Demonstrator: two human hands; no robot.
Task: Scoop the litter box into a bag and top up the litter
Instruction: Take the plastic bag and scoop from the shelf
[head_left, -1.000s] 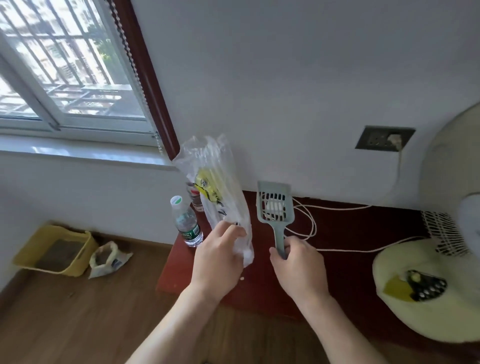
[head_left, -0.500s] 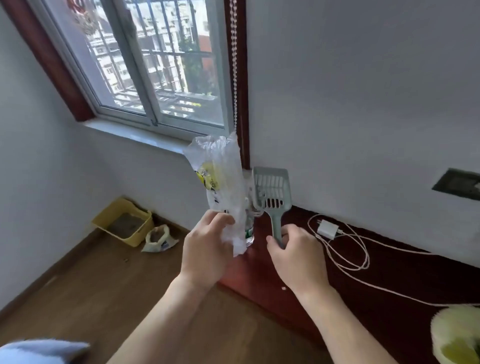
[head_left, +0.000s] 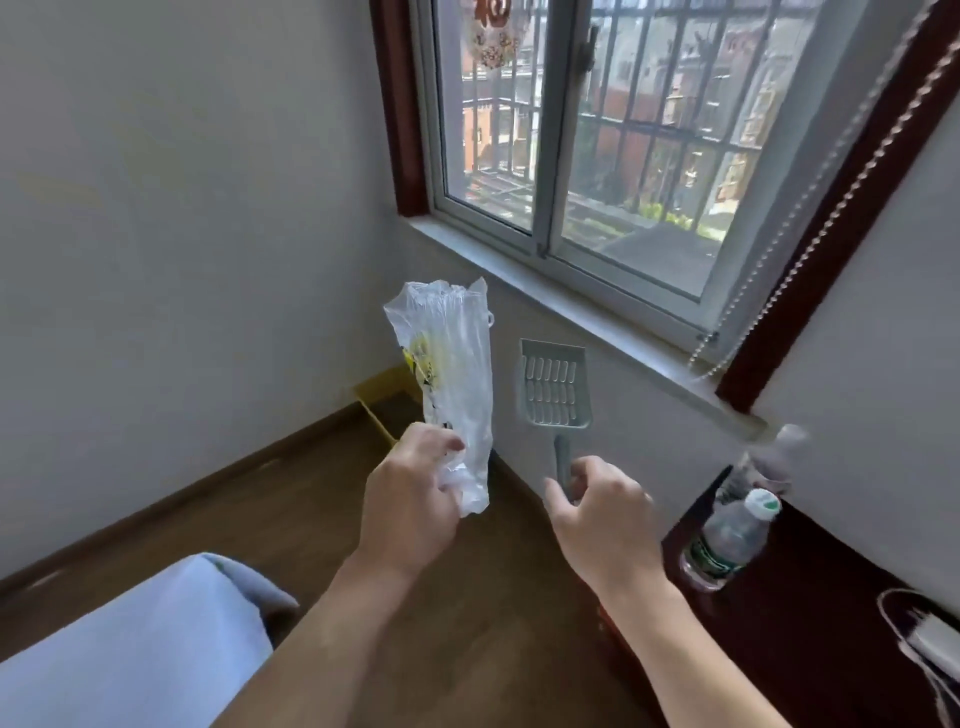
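Note:
My left hand (head_left: 410, 506) grips the lower end of a crumpled clear plastic bag (head_left: 452, 374) with a yellow print, held upright. To its right, my right hand (head_left: 602, 519) holds the handle of a grey-green slotted litter scoop (head_left: 555, 387), blade up and empty. A yellow litter box (head_left: 382, 395) sits on the floor in the far corner under the window, mostly hidden behind the bag. The litter sack is out of sight.
A dark red low table (head_left: 810, 639) stands at the right with two water bottles (head_left: 727, 540) near its left end. A pale blue fabric edge (head_left: 140, 644) fills the lower left. Brown wood floor (head_left: 291, 499) runs toward the corner.
The view has swung left, from the table toward the room corner. Both hands came along with the bag and scoop still held upright. The table and bottles slid to the right edge.

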